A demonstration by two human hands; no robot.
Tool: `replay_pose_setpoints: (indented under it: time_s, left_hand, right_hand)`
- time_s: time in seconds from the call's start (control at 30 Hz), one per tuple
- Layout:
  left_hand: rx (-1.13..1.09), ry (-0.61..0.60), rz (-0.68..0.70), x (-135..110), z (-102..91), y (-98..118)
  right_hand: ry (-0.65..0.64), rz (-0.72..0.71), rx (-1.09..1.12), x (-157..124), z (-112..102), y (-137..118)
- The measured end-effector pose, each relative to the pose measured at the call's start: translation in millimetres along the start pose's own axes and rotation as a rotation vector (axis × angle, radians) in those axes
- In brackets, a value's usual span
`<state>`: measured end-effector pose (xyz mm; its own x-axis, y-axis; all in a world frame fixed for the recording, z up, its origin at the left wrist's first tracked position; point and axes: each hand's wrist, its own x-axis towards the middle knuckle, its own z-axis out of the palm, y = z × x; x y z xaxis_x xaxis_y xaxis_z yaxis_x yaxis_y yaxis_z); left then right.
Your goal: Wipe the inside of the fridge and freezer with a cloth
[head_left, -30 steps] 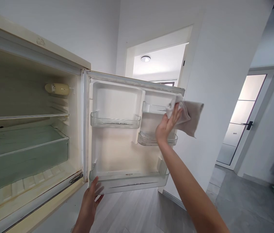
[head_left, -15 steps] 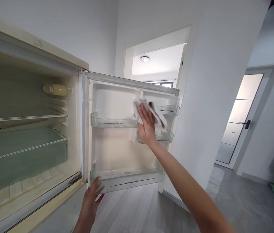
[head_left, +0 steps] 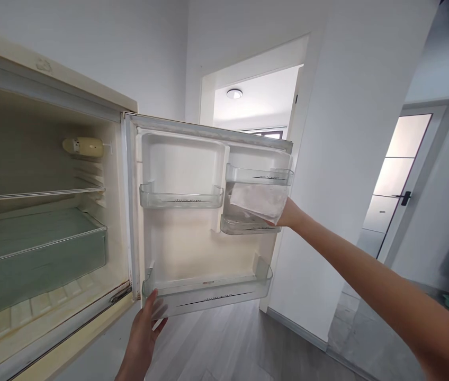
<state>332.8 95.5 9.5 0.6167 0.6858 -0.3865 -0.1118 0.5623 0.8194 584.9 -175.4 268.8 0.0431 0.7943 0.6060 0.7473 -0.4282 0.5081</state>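
The fridge door (head_left: 185, 238) stands wide open. My left hand (head_left: 143, 328) grips its lower corner on the hinge side, with the thumb over the bottom door bin (head_left: 224, 299) and the fingers behind. My right hand (head_left: 288, 213) is at the door's outer side and holds a white cloth (head_left: 257, 201). The cloth hangs spread between the upper right bin (head_left: 262, 174) and the lower right bin (head_left: 244, 226), hiding most of the fingers. A clear bin (head_left: 180, 199) sits on the left half of the door.
To the left is the fridge interior, with a glass shelf (head_left: 37, 194), a greenish drawer (head_left: 45, 264) and a cream lamp housing (head_left: 85, 146). A doorway frame (head_left: 207, 98) stands behind the door, and a white wall (head_left: 351, 132) is at the right.
My right hand has moved right to the door's outer side, carrying the cloth, which now hangs spread out instead of bunched. My left hand keeps its hold. The view has shifted slightly.
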Motion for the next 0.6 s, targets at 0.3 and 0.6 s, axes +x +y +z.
replay_pose_setpoints:
  time_s: [0.3,0.6]
  left_hand:
    - [-0.023,0.042,-0.031,8.3,0.7,-3.8]
    - [-0.034,0.025,-0.016,-0.2,2.8,0.5]
  right_hand:
    - [-0.072,0.107,0.24,32.9,3.0,-31.8]
    - [-0.274,0.151,-0.022,39.3,6.8,-29.4]
